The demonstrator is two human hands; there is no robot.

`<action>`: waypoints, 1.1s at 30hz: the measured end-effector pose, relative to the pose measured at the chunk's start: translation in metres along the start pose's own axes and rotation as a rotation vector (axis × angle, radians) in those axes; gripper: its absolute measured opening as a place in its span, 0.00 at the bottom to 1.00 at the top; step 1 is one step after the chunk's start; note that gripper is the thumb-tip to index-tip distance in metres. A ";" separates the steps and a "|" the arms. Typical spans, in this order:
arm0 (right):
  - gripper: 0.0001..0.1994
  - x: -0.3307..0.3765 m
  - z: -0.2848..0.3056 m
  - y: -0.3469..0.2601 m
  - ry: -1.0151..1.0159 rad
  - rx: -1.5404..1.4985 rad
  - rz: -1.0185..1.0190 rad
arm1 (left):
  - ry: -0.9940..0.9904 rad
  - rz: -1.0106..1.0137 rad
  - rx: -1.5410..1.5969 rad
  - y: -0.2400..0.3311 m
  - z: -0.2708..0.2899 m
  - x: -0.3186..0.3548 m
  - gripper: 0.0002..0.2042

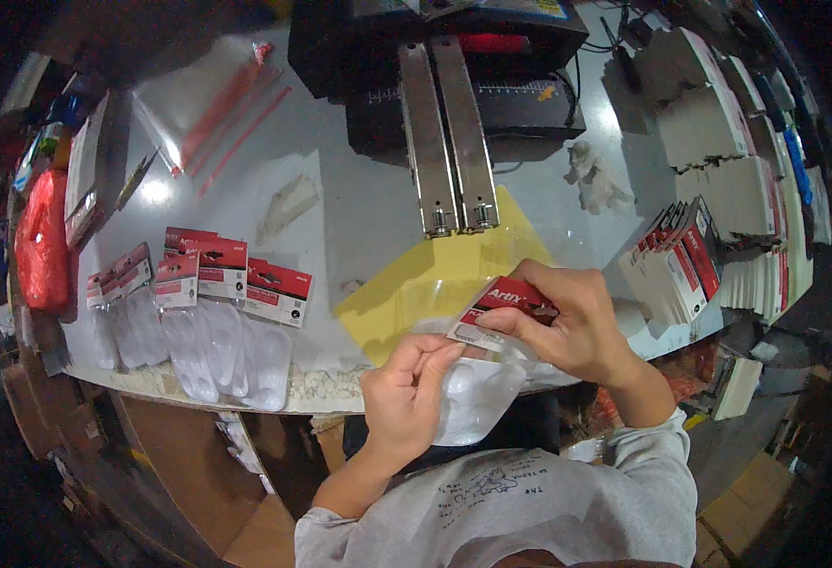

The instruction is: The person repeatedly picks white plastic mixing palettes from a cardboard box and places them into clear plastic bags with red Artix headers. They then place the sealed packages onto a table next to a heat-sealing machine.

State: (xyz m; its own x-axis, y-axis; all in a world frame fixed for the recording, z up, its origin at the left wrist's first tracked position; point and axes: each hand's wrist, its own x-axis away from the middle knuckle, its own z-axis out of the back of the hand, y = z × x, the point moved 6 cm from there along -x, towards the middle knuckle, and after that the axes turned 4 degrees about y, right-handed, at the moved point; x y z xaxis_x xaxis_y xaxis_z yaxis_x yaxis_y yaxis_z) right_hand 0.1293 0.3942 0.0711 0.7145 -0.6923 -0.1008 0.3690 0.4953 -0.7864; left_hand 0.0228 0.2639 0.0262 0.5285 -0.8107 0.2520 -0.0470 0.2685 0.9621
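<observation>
At the table's near edge, my right hand [577, 317] pinches a red and white header card [510, 295] between thumb and fingers. Below the card hangs a clear plastic blister pack [477, 402]. My left hand [404, 393] grips the blister's upper edge, its fingertips close to the card's lower edge. Whether the card is fixed to the plastic, I cannot tell. A yellow sheet [378, 312] lies flat on the table just beyond both hands. Over its far edge reach two parallel metal arms [449, 142] of a black machine [340, 57].
Several carded clear packs [212, 355] overlap at the near left. A fan of red and white cards [676, 260] and tall card stacks [719, 123] line the right. Clear plastic bags with red strips [193, 109] lie far left, near a red bundle [44, 241].
</observation>
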 end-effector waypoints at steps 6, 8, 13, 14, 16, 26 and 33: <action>0.17 0.006 0.000 -0.003 0.014 0.169 0.127 | -0.053 -0.008 -0.093 0.001 0.000 -0.001 0.03; 0.17 0.005 0.002 -0.005 0.055 0.234 0.153 | -0.039 -0.050 -0.107 0.003 0.001 -0.001 0.03; 0.17 0.002 0.008 -0.013 0.151 0.256 0.209 | 0.030 -0.102 -0.067 0.006 0.002 0.000 0.04; 0.17 0.002 0.007 -0.015 0.135 0.250 0.247 | 0.036 -0.116 -0.075 0.007 0.002 0.001 0.04; 0.17 0.004 0.005 -0.016 0.094 0.242 0.271 | 0.041 -0.149 -0.091 0.009 0.002 0.002 0.04; 0.17 0.011 0.007 -0.017 0.146 0.256 0.342 | 0.037 -0.199 -0.202 0.014 0.000 0.004 0.06; 0.17 0.024 0.012 0.034 -0.046 -0.212 -0.278 | 0.236 -0.104 0.006 0.000 0.013 -0.007 0.09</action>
State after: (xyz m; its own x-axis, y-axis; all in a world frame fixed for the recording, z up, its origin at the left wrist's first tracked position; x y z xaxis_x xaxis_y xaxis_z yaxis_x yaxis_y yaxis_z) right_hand 0.1661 0.4010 0.0492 0.6322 -0.7584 0.1584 0.4246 0.1681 -0.8896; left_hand 0.0083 0.2626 0.0256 0.7136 -0.6900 0.1209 0.0136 0.1861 0.9824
